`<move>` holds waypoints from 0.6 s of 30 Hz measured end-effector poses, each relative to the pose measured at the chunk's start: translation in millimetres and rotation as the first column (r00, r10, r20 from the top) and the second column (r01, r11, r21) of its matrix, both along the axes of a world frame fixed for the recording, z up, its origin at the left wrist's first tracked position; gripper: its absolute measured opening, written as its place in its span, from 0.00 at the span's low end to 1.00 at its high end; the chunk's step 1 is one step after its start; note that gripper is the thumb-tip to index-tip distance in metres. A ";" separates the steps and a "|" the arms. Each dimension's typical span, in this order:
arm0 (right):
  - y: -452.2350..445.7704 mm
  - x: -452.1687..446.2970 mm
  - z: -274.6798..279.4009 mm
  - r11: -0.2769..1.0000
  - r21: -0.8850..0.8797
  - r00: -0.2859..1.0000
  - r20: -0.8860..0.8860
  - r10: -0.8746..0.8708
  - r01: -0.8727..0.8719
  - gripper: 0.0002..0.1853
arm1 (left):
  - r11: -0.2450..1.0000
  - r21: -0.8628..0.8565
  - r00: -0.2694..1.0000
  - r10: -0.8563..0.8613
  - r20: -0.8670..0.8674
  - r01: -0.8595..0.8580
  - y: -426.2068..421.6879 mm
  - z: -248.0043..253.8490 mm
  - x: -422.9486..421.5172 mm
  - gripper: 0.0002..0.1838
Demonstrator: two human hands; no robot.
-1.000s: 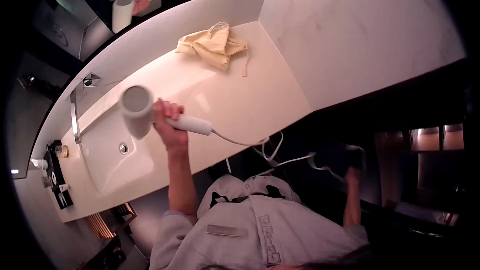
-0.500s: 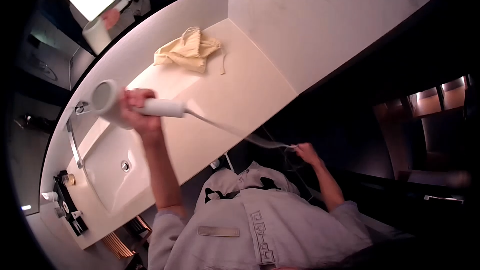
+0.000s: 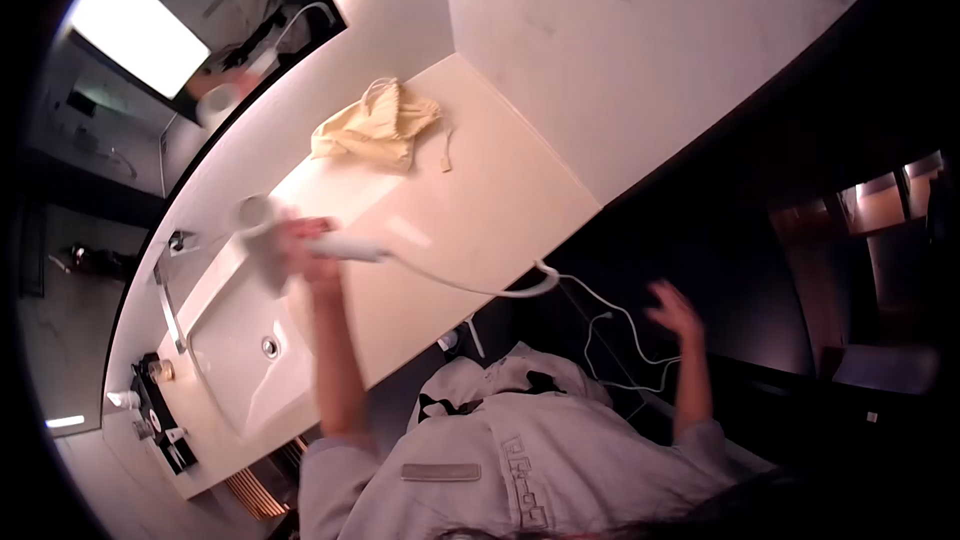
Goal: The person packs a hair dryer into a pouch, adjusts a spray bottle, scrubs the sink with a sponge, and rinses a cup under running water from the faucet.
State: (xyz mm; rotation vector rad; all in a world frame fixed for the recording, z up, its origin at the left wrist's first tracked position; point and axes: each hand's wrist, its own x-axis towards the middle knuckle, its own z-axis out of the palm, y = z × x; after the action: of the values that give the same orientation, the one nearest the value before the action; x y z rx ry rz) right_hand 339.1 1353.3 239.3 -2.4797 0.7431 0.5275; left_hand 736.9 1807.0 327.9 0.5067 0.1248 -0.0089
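Observation:
My left hand (image 3: 312, 258) is closed around a white hair dryer (image 3: 261, 237) and holds it above the sink edge; motion blurs both. From the end of the dryer's handle a white cord (image 3: 480, 290) sags past the counter's front edge and hangs in loops, with its plug (image 3: 604, 316) dangling. Off to the right, my right hand (image 3: 676, 310) is held in the air with its fingers spread, near the cord but apart from it. A crumpled cream drawstring pouch (image 3: 370, 130) lies on the counter beyond the dryer.
Below the dryer is a white sink (image 3: 232, 380) with a faucet (image 3: 170, 312). A black tray (image 3: 165, 425) of small toiletries stands at the counter's left end. The pale counter (image 3: 500, 180) meets a wall, and a mirror (image 3: 60, 340) runs along the left.
My right hand has opened and let go of the cord, which now hangs in loose loops. The hair dryer in my left hand has shifted slightly right and down in the view.

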 end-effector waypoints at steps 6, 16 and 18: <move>199.6 160.5 37.1 0.665 0.705 0.925 0.376 -0.059 -0.244 0.08 | 1.000 -0.008 0.919 0.023 -0.392 -0.028 -118.7 -87.5 -32.8 0.11; 120.4 138.3 56.7 0.783 0.509 0.925 0.080 0.370 -0.358 0.15 | 0.913 0.388 0.861 0.091 -0.500 0.129 -101.6 -131.9 -55.6 0.12; 123.9 163.6 78.3 0.772 0.346 0.837 0.081 0.541 -0.533 0.16 | 0.850 0.456 0.891 -0.034 -0.452 0.264 -89.8 -145.9 -60.6 0.15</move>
State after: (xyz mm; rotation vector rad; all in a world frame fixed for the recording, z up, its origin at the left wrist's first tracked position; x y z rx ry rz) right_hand 502.7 1477.2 317.6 -2.3109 -0.0911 0.8133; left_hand 676.3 1717.1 181.9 1.0457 0.5323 -0.2547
